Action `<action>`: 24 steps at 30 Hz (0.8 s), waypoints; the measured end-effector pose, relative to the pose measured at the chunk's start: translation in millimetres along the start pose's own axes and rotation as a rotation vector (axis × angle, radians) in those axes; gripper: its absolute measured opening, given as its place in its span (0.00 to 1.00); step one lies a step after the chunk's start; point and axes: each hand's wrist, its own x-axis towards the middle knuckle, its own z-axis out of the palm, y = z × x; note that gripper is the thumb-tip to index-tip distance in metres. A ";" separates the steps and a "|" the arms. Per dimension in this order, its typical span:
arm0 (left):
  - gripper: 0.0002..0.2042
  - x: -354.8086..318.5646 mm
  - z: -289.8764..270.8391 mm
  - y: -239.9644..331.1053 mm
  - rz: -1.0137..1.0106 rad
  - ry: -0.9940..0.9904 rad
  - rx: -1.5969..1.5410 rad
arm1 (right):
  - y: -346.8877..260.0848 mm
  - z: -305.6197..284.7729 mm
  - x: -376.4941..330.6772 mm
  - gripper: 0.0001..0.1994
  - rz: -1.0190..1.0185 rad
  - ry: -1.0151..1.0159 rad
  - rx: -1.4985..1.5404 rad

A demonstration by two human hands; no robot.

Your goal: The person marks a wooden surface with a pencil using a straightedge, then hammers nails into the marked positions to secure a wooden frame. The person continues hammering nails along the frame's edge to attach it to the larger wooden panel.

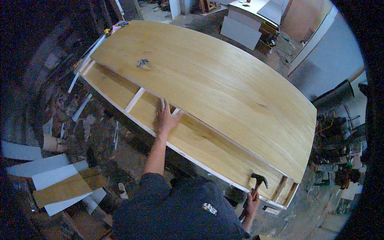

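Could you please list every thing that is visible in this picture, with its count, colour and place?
plywood sheet: one, light golden wood, lying large on top of the frame, centre.
wooden frame: one, pale wood with cross slats, under the sheet, its near edge uncovered.
hammer: one, dark head, lower right, over the frame's near edge.
board offcuts: several, white and brown, on the floor at lower left.
grey panels: a few, leaning at the top right.
black bin: one, right side.
left hand: flat on the frame, fingers at the sheet's edge.
right hand: gripping the hammer's handle.
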 end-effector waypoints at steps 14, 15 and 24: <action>0.54 -0.1 2.7 1.9 -0.027 -0.016 0.096 | 23.9 0.6 3.9 0.21 0.006 -0.015 0.151; 0.53 -0.2 3.5 1.3 -0.023 -0.021 0.088 | 17.7 0.5 1.9 0.21 0.006 -0.011 0.126; 0.48 -0.4 14.2 -5.2 0.211 0.047 0.099 | 22.7 2.9 3.9 0.19 -0.009 -0.001 0.148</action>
